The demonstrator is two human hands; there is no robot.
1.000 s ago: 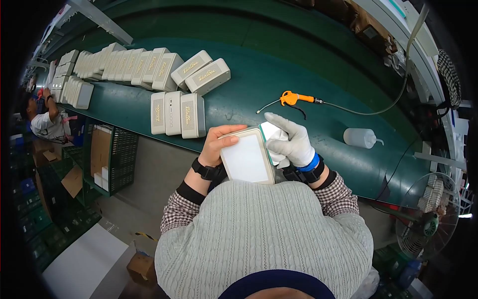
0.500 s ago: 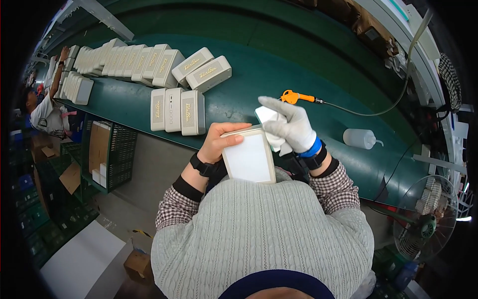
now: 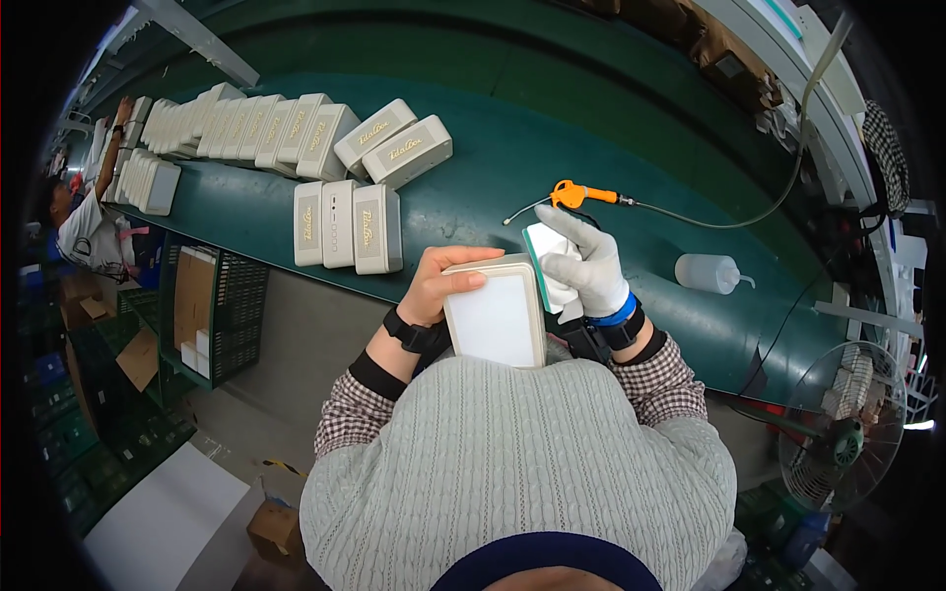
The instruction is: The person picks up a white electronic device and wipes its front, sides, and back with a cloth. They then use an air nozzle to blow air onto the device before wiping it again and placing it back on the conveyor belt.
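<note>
My bare left hand [image 3: 445, 285] grips the upper left edge of a cream box-shaped device [image 3: 539, 325], thumb on its front. This device is tilted against my front, and its flat white panel [image 3: 493, 317] faces up. In a white glove, my right hand [image 3: 589, 268] pinches a folded white cloth [image 3: 554, 268] with a straight green strip along its edge. The cloth is beside the device's right side; whether they touch, I cannot tell. Just ahead on the bench stand three similar cream devices [image 3: 376, 229] in a group.
More cream devices [image 3: 313, 141] line the green bench [image 3: 473, 212] toward the far left, where another person [image 3: 89, 222] works. An orange air gun [image 3: 583, 194] on a hose and a clear squeeze bottle [image 3: 708, 274] lie right. A fan [image 3: 845, 443] stands lower right; a green crate [image 3: 236, 315] lower left.
My right hand has turned slightly, and the cloth has shifted right, its green edge now showing more. The device in my left hand has tipped a little.
</note>
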